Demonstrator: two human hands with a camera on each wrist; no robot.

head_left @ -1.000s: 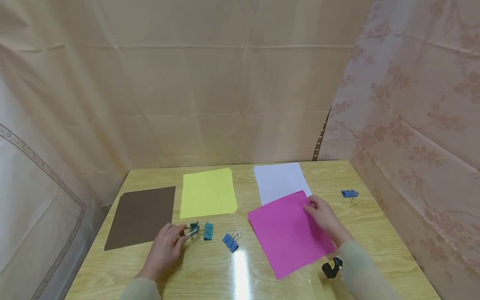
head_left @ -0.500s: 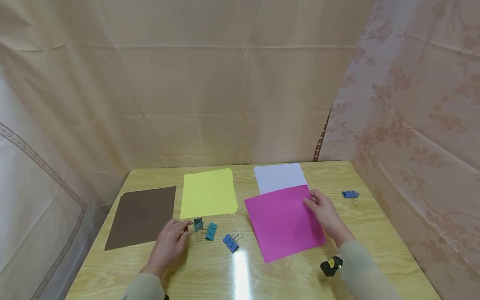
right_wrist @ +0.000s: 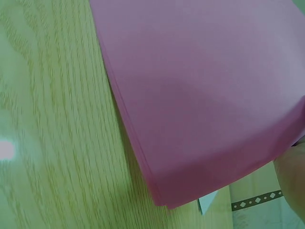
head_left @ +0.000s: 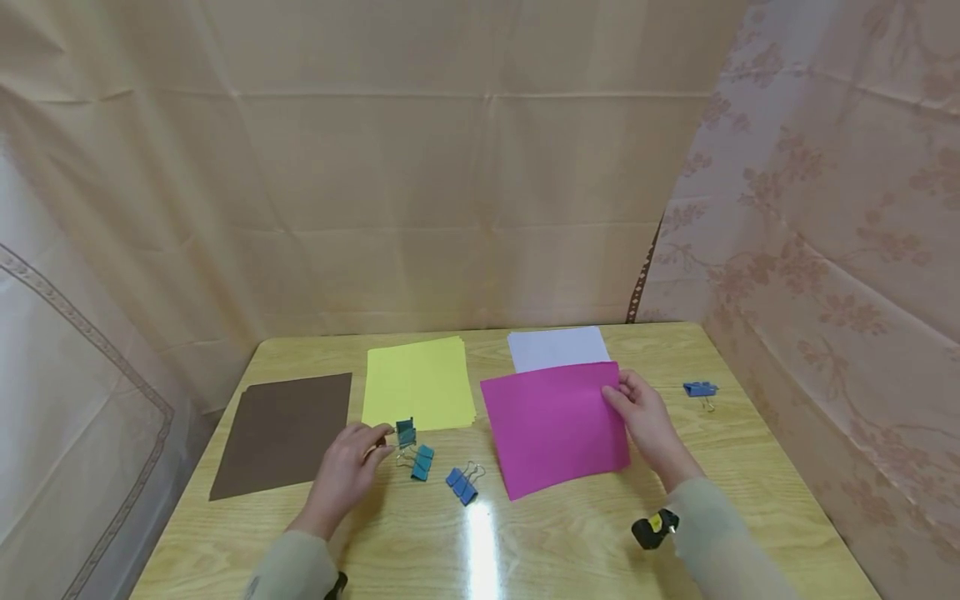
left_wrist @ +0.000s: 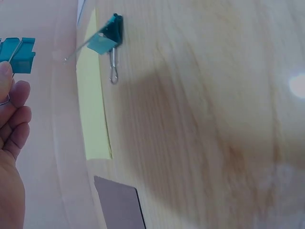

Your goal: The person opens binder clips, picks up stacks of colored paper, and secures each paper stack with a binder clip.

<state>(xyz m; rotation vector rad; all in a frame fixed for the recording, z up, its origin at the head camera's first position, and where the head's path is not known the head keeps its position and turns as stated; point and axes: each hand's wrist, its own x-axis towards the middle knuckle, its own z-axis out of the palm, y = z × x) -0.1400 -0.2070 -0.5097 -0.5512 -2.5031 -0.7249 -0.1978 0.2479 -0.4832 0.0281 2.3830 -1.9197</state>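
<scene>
My left hand [head_left: 347, 472] pinches a teal binder clip [head_left: 406, 432] by its wire handles; the left wrist view shows the clip [left_wrist: 18, 55] raised beside the thumb. A second teal clip [head_left: 422, 462] lies on the table just below it. My right hand [head_left: 647, 423] grips the right edge of several pink sheets [head_left: 557, 429], thumb on top and fingers behind. The sheets are tilted up and overlap the lower part of the white paper stack [head_left: 558, 348]. In the right wrist view the pink sheets [right_wrist: 200, 95] show slightly offset edges; the hand [right_wrist: 293, 176] is partly out of frame.
Brown paper [head_left: 285, 433] lies at the left of the table [head_left: 420, 550], with a yellow stack [head_left: 418, 383] to its right. One blue clip [head_left: 462, 486] sits between the hands, another [head_left: 701, 389] near the right edge. Curtains hang behind and at both sides.
The pink sheets have risen and moved left and away from me, tilting up in my right hand. My left hand has moved right and forward with the teal clip, off the other teal clip.
</scene>
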